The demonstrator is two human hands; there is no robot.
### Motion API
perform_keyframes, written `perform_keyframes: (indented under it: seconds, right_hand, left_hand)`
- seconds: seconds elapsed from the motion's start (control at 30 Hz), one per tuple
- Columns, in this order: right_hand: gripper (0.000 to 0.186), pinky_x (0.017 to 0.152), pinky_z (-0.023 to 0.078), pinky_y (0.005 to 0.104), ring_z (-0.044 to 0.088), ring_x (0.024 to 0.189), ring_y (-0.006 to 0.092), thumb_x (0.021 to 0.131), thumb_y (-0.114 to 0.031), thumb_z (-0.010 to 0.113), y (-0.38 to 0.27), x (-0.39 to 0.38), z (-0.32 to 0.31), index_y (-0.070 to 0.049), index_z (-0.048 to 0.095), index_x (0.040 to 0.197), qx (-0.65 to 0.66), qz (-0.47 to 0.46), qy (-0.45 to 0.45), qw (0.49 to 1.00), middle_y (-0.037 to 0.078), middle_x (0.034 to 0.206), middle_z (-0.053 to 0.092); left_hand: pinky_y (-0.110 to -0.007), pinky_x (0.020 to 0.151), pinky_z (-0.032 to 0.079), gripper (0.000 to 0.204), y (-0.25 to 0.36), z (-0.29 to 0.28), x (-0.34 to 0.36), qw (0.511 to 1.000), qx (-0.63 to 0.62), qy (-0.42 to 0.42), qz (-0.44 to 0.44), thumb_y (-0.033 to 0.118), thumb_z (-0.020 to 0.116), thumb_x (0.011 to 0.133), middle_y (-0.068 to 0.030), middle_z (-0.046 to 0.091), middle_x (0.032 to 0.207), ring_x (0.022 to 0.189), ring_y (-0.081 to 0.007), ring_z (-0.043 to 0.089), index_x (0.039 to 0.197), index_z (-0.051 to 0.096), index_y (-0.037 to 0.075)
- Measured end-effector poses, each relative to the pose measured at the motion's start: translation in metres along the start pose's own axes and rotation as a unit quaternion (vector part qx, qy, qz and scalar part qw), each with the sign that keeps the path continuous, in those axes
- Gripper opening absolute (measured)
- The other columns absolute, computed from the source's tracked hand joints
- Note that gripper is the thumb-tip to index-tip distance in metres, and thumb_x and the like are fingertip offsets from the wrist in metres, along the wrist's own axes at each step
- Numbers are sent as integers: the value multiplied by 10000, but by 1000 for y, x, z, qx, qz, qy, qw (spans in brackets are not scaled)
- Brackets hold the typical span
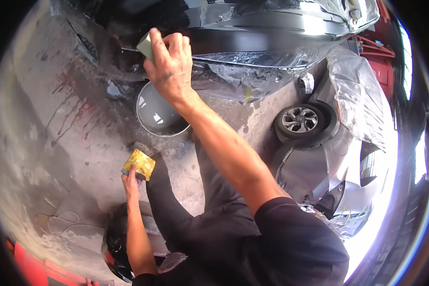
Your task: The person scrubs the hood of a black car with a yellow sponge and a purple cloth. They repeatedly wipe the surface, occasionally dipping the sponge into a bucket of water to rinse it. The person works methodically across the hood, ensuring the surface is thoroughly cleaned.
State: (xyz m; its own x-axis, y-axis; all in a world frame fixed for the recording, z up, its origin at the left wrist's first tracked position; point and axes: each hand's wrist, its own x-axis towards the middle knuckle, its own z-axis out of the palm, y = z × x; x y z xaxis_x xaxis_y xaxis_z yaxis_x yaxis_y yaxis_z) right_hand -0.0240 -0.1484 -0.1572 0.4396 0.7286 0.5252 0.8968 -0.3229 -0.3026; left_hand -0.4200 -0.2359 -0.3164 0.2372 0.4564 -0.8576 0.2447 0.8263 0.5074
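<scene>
My right hand [171,71] reaches up to the glossy black car panel [257,40], its fingers closed around a pale green block [146,47]. The block is at the panel's left part; whether it touches the surface, I cannot tell. Lower down on the left, my left hand [131,183] grips a yellow sponge [140,164] with a grey layer along its lower edge. The sponge is beside my knee, apart from the panel. Between the two hands, a round bucket [150,130] stands on the floor under the panel, partly covered by my right wrist. Its inside shows bright reflections.
Crumpled clear plastic film [281,71] hangs along the panel's lower edge. To the right stands a grey car with a wheel [299,119] and plastic sheeting [357,95]. The concrete floor [76,152] has wet, dark streaks. A thin cord [64,220] lies at lower left.
</scene>
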Motion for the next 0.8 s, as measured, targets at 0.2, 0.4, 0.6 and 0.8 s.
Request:
perform_keyframes:
  seconds: [0.2, 0.4, 0.6, 0.8]
  right_hand:
    - [441, 893, 523, 510, 638, 1027, 343, 855, -63, 768, 79, -3, -137, -68, 701, 1291, -16, 98, 44, 994, 161, 1140, 672]
    - [571, 943, 477, 466, 568, 1081, 341, 815, -1, 735, 67, 24, -84, -72, 638, 1373, -77, 45, 117, 989, 130, 1196, 617]
    - [545, 841, 434, 489, 538, 1026, 362, 816, -42, 691, -98, 11, 96, 6, 627, 1356, 20, 10, -28, 999, 188, 1085, 569]
    - [585, 958, 521, 491, 625, 1093, 378, 775, -48, 779, -47, -4, -23, -107, 693, 1350, 31, -42, -27, 998, 129, 1233, 703]
  left_hand:
    - [-377, 912, 581, 526, -3, -25, -4, 998, -51, -18, 10, 298, 740, 1021, -138, 721, 1262, 1099, -226, 721, 1389, 631, -61]
    - [-286, 675, 523, 396, 16, -4, -26, 997, -70, -37, 6, 293, 724, 1047, -52, 745, 1051, 823, -127, 695, 1260, 706, -40]
    - [-290, 713, 508, 368, 25, -9, -34, 995, -85, -21, 41, 308, 736, 1044, -43, 733, 1050, 850, -116, 663, 1214, 723, -18]
    - [-341, 868, 555, 432, -4, -51, -27, 994, -103, -2, 35, 293, 735, 1042, -90, 746, 1151, 1012, -178, 702, 1283, 700, -63]
